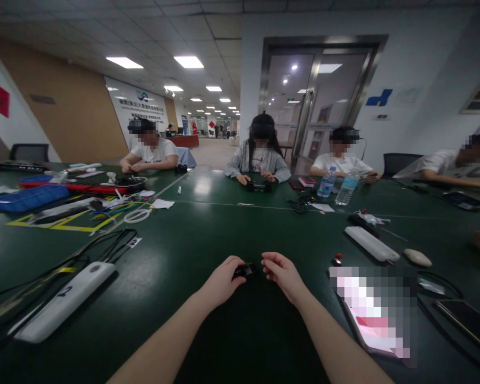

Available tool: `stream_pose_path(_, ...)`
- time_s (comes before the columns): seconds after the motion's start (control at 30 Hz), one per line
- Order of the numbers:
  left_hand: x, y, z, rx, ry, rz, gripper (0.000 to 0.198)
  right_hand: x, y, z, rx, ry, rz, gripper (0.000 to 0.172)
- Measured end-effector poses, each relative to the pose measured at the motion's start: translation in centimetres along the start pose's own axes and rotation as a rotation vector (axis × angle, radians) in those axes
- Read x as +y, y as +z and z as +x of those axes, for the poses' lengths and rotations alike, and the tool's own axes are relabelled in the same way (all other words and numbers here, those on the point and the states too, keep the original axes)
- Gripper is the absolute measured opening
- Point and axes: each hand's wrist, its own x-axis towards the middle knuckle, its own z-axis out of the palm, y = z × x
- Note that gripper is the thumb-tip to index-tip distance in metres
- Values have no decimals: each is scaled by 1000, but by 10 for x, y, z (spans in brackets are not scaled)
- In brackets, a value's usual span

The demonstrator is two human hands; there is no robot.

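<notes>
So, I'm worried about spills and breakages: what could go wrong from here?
The small black object might slip, since only the left hand touches it; the right hand is apart. The right forearm could nudge the phone beside it. The water bottles, if knocked, might tip onto the nearby cables.

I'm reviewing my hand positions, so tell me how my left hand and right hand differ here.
Your left hand holds a small black object with its thumb and fingers, while your right hand is apart from it. The left hand reaches toward the right of the picture; the right hand reaches toward the left, fingers loosely bent. Both are bare and above the dark green table.
</notes>
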Motion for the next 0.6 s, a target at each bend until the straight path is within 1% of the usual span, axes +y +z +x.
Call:
stream_pose_path(0.13,-5,-6,-4,-34,22,-30,30,4,-1,3,15,-63,-141,22)
stream_pose_path(0.2,-8,-7,-4,-39,8,-43,32,4,-1,3,0,-81,-217,22)
stream_pose_path(0.37,-12,-6,-3,-44,-60,-95,42,-2,5,-2,-54,-179,-471,26)
stream_pose_path(0.47,-11,-7,-3,-65,-59,-133,43,-7,10,-9,-93,-232,-622,29)
stream_pose_path(0.6,-7,-9,-3,-91,-37,-168,41,-13,17,-15,-174,-259,-729,33)
